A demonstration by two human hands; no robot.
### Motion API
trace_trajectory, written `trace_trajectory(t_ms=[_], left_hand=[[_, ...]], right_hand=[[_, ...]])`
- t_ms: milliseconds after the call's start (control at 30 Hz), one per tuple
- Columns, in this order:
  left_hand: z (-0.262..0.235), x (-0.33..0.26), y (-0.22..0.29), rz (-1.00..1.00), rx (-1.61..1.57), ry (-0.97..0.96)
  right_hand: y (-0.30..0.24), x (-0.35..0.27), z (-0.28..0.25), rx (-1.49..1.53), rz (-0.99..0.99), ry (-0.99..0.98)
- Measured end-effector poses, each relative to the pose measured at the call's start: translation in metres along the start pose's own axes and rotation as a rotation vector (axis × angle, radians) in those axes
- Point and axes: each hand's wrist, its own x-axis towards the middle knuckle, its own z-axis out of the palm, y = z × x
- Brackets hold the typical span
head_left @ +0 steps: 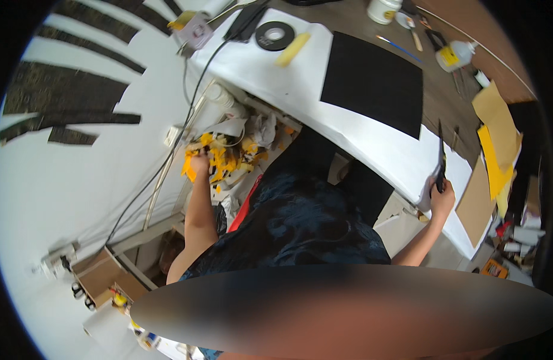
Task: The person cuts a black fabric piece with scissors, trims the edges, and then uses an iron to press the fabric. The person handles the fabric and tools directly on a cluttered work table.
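Observation:
Down beside the worktable, my left hand (200,163) reaches into a heap of yellow scraps (228,163). Its fingers look curled around some of them, though the scraps partly hide the fingertips. At the table's right part, my right hand (442,197) is closed around the handles of black scissors (441,159), whose blades point away from me. White paper (372,135) covers much of the near tabletop, and a black square sheet (373,83) lies on it between my hands. Farther left on the paper are a black tape roll (266,39) and a pale yellow strip (293,49).
A thin blue brush (399,48), a glue bottle (456,56) and a white jar (383,10) stand or lie at the far side. Yellow and tan sheets (497,144) sit at the right edge. A black cable (186,123) hangs along the left wall.

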Motion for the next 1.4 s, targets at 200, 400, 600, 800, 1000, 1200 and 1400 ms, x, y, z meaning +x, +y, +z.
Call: trace_trajectory(t_ms=[200,400,600,800,1000,1200,1400], left_hand=[[0.020,0.019,-0.037,0.019,-0.118,-0.157],[0.001,-0.005,-0.011,-0.231,-0.022,-0.181],[-0.020,-0.023,0.009,0.030,0.140,-0.060],[-0.021,-0.014,0.002,0.043,0.221,0.024],[-0.023,-0.013,-0.001,0.077,0.229,-0.047],[-0.018,-0.015,-0.005,-0.024,0.168,-0.096],[-0.012,-0.009,-0.001,0.013,0.205,-0.117]], right_hand=[[0.006,0.002,-0.014,0.031,-0.070,0.057],[-0.014,0.006,-0.021,-0.134,-0.117,0.195],[-0.084,0.030,0.005,0.253,-0.243,0.116],[-0.135,0.057,0.036,0.364,-0.290,0.029],[-0.147,0.066,0.044,0.354,-0.329,0.078],[-0.141,0.065,0.044,0.322,-0.350,0.107],[-0.117,0.061,0.036,0.317,-0.237,0.171]])
